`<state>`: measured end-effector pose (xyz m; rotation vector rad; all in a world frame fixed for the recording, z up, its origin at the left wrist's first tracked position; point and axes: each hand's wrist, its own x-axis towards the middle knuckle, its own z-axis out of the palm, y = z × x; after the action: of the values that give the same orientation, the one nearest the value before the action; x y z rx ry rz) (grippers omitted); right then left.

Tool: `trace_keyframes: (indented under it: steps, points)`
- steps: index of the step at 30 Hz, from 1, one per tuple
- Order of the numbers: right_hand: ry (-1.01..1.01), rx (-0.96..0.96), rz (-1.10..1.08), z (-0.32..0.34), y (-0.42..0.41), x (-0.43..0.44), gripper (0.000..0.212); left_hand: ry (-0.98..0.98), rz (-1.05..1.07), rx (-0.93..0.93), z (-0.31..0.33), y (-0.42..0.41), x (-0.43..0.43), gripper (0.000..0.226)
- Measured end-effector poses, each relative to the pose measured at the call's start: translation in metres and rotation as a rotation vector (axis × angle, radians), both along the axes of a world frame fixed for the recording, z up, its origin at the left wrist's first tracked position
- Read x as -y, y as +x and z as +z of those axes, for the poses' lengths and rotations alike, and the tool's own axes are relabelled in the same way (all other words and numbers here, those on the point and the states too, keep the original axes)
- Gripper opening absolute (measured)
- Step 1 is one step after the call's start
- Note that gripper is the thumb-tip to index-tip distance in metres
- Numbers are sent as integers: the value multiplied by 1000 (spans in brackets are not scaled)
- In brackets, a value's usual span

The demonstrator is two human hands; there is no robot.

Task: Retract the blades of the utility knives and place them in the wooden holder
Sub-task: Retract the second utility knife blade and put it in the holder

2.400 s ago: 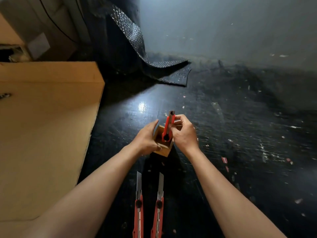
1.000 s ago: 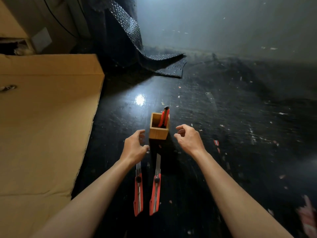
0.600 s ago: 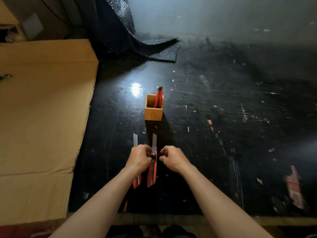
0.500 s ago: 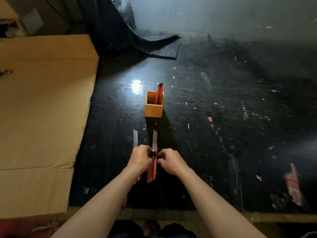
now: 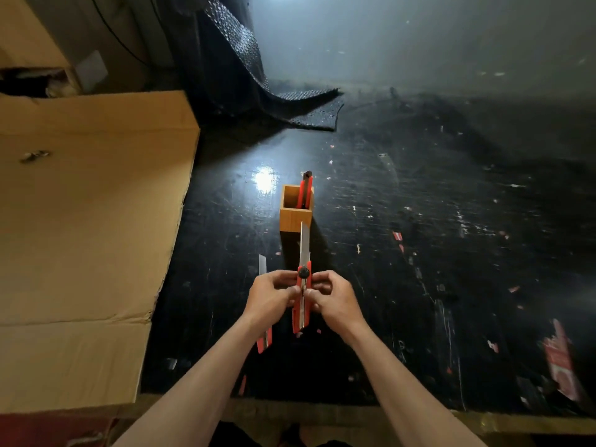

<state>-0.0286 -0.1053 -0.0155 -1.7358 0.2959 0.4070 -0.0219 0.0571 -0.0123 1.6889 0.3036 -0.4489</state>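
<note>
Your left hand (image 5: pixel 274 296) and right hand (image 5: pixel 335 300) both grip the red utility knife (image 5: pixel 302 298); its long bare steel blade (image 5: pixel 304 241) could slice a slipping thumb.

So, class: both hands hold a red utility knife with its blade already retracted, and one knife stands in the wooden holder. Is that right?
Not quite. The head view shows the blade of the held knife still extended, pointing toward the wooden holder. The rest stands: the left hand and right hand both hold it, and one knife in the holder stands upright.
</note>
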Motion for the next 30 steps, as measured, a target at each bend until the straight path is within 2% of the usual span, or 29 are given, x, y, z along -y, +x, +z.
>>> trace_keyframes:
  steps: [3,7,15,19,25,30]
  points:
    - [130,76,-26,24,13,0,21,-157,-19,3,31,9,-7,29]
    - [169,203,0,64,35,-3,21,-221,-28,101,75,24,-15,33]
    - [31,568,29,146,72,-6,27,-294,28,294,146,57,-18,39]
    - [-156,684,44,179,82,-6,29,-273,-2,354,174,65,-14,38]
    - [-250,752,49,215,84,0,25,-286,-10,406,202,65,-10,36]
    - [-213,706,89,216,74,9,23,-322,15,357,204,62,-7,34]
